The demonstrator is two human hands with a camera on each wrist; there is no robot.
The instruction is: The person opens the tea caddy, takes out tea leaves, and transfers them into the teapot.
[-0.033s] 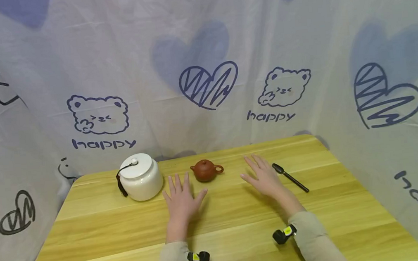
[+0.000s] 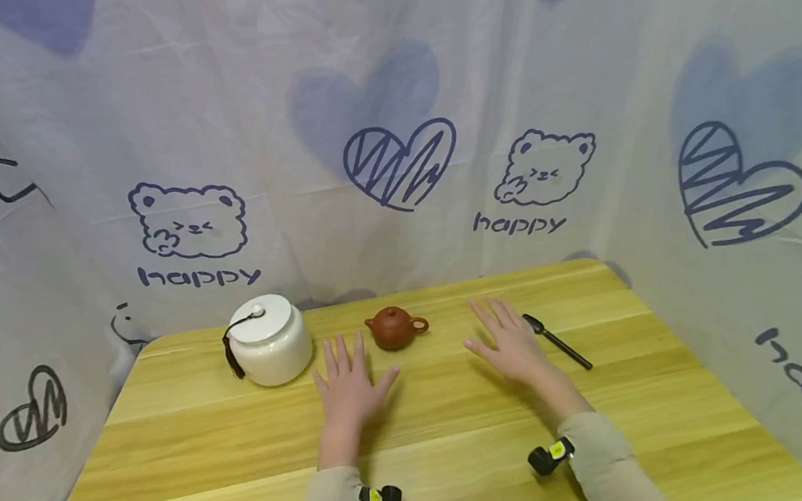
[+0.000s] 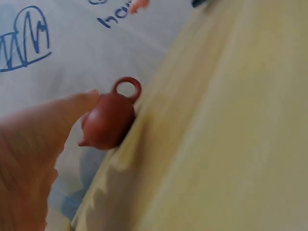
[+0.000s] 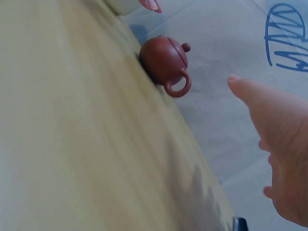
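Two bare hands, left hand (image 2: pixel 347 393) and right hand (image 2: pixel 514 349), bracket a reddish-brown clay teapot (image 2: pixel 390 329) at a pale wooden table (image 2: pixel 447 445), fingers straight and spread apart, neither gripping anything. Whether either palm meets the wood cannot be told. The teapot sits just beyond the left hand's thumb and right of its index finger, making the left hand the nearer; from the right hand it lies leftward, across a wider strip of bare wood. Its long axis runs crosswise from hand to hand, spout (image 3: pixel 83 143) toward the left, ring handle (image 4: pixel 188 85) toward the right, so a hold would likely turn on which end is met. Close to the left hand's outer side stands a white lidded jar (image 2: pixel 274 353) with a black tassel (image 2: pixel 235 359), narrowing sideways room there. A slim black implement (image 2: pixel 565 347), its kind unclear, lies just right of the right hand, slanting outward. Beyond the teapot, the table's far edge and a printed cloth (image 2: pixel 276 126) leave little depth; roomier bare wood lies between the hands.
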